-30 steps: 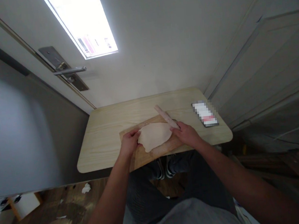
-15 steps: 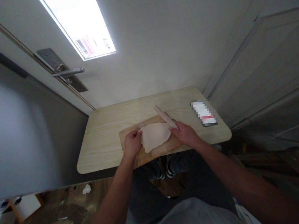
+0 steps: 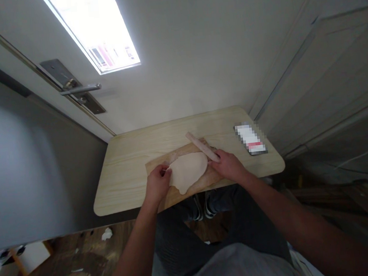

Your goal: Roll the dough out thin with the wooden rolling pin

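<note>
A flat, pale sheet of dough [image 3: 188, 171] lies over a wooden board [image 3: 193, 188], its lower edge drooping to a rounded tip. My left hand [image 3: 158, 181] pinches the dough's left edge between thumb and fingers. At the right side, my right hand [image 3: 228, 165] is closed around the near end of a rolling pin [image 3: 201, 146], which slants away to the upper left. The right fingertips are close to the dough's right edge; whether they touch it I cannot tell.
The board rests on a light wood table [image 3: 119, 179] with rounded corners. A phone [image 3: 251, 139] lies at the table's right. Behind stands a white door with a metal handle [image 3: 81, 89]. A crumpled white scrap [image 3: 107, 234] is on the floor.
My left hand has moved left, drawing the dough's left edge with it. The dough has shifted left, away from the right fingers. The rolling pin has tilted slightly, its far end further left.
</note>
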Action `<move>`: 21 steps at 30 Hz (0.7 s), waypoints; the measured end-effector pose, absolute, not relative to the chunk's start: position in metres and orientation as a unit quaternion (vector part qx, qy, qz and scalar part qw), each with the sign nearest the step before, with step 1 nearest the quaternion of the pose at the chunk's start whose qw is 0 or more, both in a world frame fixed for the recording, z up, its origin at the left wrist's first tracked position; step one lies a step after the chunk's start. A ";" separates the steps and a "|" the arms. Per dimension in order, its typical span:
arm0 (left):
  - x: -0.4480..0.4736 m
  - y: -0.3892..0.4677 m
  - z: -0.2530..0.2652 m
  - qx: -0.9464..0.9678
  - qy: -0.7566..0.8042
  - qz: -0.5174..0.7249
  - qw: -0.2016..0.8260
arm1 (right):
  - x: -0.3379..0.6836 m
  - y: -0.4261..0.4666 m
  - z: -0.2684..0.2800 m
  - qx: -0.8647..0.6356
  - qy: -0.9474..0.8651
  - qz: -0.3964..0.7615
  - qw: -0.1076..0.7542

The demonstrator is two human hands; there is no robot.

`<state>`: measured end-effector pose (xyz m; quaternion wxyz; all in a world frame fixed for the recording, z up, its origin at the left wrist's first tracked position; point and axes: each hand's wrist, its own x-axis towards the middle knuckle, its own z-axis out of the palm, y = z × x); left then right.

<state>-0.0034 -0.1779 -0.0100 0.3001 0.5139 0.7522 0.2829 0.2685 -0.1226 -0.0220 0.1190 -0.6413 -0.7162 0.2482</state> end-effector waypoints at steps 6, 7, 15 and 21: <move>-0.007 -0.182 -0.006 0.529 0.756 0.264 0.282 | 0.265 -0.123 -0.018 -0.649 -0.710 0.247 0.120; -0.009 -0.182 -0.005 0.528 0.758 0.260 0.282 | 0.265 -0.124 -0.017 -0.648 -0.713 0.242 0.115; -0.024 -0.185 0.007 0.572 0.747 0.135 0.311 | 0.256 -0.132 -0.009 -0.609 -0.743 0.234 0.148; -0.017 -0.177 0.016 0.641 0.716 0.241 0.133 | 0.243 -0.138 -0.015 -0.509 -0.812 0.208 0.195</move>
